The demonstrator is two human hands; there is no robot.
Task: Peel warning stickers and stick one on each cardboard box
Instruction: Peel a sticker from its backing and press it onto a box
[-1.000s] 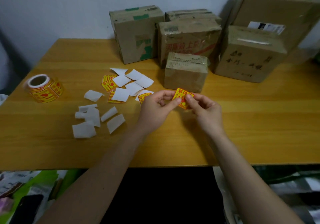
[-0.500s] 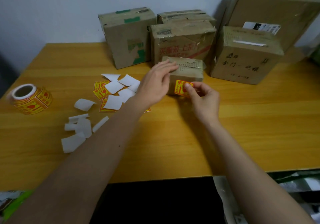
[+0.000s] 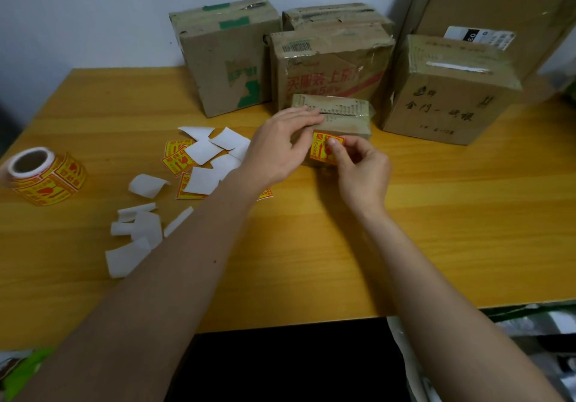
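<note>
A small cardboard box (image 3: 343,113) stands in the middle of the wooden table (image 3: 436,214). My left hand (image 3: 280,146) lies flat over its top left corner and holds it steady. A yellow and red warning sticker (image 3: 321,149) sits on the box's front face. My right hand (image 3: 358,168) presses the sticker against the box with thumb and fingertips. Behind it stand larger cardboard boxes: one with green tape (image 3: 224,56), one with red print (image 3: 330,65), one with black writing (image 3: 448,90) and a big one (image 3: 498,6) at the back right.
A roll of warning stickers (image 3: 43,175) lies at the table's left edge. Loose stickers (image 3: 177,160) and several white backing papers (image 3: 137,230) are scattered left of my left arm. Clutter lies on the floor below the table's front edge.
My hands carried the sticker from above the table to the small box's front. The left hand let go of it and settled on the box top. The right hand now presses it flat.
</note>
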